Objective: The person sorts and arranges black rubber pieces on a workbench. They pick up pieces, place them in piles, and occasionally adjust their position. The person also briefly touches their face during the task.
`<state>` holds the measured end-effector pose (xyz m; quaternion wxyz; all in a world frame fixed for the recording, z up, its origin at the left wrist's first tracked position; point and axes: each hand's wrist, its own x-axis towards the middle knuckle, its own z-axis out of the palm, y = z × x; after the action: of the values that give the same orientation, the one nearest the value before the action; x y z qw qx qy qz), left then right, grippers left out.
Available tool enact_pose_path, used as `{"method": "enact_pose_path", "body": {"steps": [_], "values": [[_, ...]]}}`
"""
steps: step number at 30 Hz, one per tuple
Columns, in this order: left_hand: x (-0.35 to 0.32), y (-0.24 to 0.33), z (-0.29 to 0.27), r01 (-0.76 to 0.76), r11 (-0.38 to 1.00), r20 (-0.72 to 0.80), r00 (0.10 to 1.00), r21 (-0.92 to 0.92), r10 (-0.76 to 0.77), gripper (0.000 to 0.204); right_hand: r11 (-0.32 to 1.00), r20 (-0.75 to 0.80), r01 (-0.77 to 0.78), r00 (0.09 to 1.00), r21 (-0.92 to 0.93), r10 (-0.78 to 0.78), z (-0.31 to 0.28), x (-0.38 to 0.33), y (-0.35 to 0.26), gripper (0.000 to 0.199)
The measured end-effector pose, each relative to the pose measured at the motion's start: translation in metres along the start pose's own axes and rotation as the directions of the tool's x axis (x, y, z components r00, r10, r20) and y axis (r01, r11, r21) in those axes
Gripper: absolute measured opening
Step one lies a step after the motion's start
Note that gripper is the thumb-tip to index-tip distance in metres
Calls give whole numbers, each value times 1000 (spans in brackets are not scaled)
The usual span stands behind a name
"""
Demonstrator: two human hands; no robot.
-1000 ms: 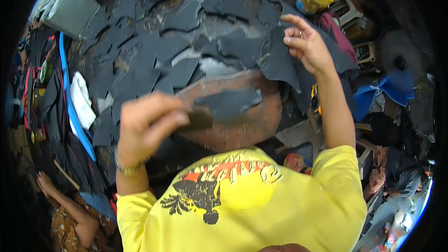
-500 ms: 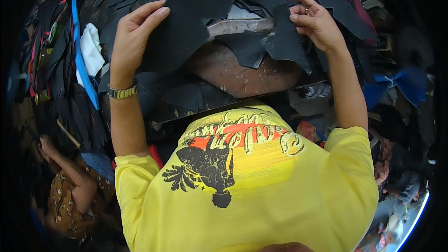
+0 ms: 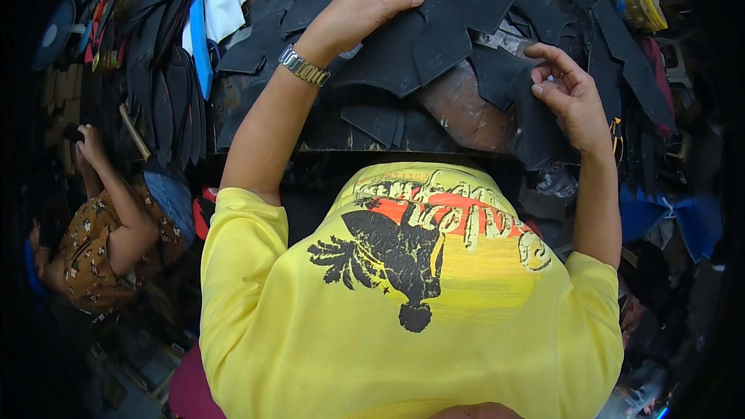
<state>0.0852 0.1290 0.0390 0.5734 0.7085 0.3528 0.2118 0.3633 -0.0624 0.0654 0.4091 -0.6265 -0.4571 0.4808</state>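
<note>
I have my left hand (image 3: pixel 358 12) fingers curled flat over a dark cut piece (image 3: pixel 434 35) to pin it on the tabletop (image 3: pixel 466 109), while my right hand (image 3: pixel 570 93) fingers pinch another piece (image 3: pixel 535 128) by its edge, lifting it clear beside them.

— What sort of place are you sitting in?
— A cramped workshop: your worn bench (image 3: pixel 466 112) is strewn with cut black pieces (image 3: pixel 458 27), sole-shaped stacks (image 3: pixel 167 101) stand at the upper left, and another worker (image 3: pixel 101 225) crouches at the left.
</note>
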Motion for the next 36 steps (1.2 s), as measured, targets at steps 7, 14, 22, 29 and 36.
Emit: {"method": "enact_pose_path", "body": {"steps": [7, 14, 22, 29, 36], "values": [[3, -4, 2, -16, 999, 7, 1000, -38, 17, 40, 975, 65, 180, 983, -133, -173, 32, -4, -4, 44], [1, -10, -7, -16, 992, -25, 1000, -126, 13, 38, 759, -64, 229, 940, -609, -335, 18, 1, 3, 51], [1, -6, -8, -34, 990, 20, 999, -140, 37, 37, 745, -22, 242, 945, -621, -326, 17, 2, 11, 55], [-7, 1, -8, -7, 993, -6, 1000, -119, 7, 37, 893, -201, 246, 919, -376, -338, -6, 19, 21, 52], [-10, -3, -7, 8, 993, -20, 1000, -120, -11, 37, 669, -249, 271, 780, -692, -574, -5, 17, 11, 50]]}}
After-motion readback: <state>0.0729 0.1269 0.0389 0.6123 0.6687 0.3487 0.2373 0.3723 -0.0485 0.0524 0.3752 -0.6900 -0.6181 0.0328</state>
